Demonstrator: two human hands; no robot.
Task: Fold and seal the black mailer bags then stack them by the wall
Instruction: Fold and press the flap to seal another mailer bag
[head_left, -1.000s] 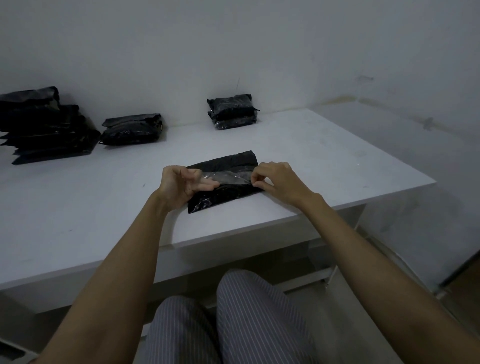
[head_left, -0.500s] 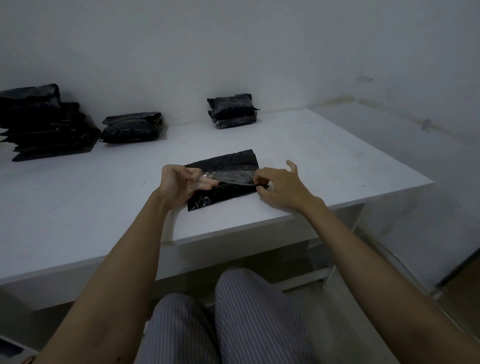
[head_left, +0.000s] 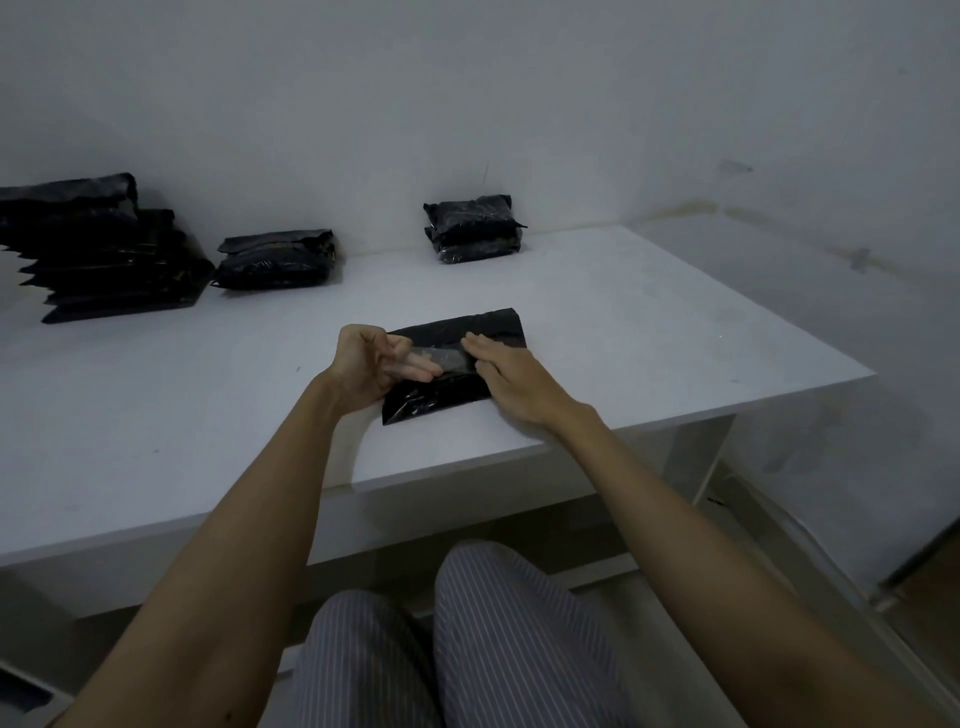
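Note:
A folded black mailer bag (head_left: 431, 402) lies near the front edge of the white table (head_left: 649, 332). A strip of clear tape (head_left: 449, 358) runs across its top. My left hand (head_left: 371, 364) pinches the tape's left end between thumb and fingers. My right hand (head_left: 511, 374) lies flat on the bag's right half, straight fingers pressing the tape down. By the wall sits a small stack of sealed black bags (head_left: 472, 228).
A tall pile of flat black bags (head_left: 98, 254) sits at the far left by the wall, with another black bundle (head_left: 278, 257) beside it. The table's right edge drops to the floor. My striped-trousered knees are under the front edge.
My right hand let go of its pinch on the tape's right end and flattened onto the bag, sliding leftward over the tape. The left hand kept its pinch.

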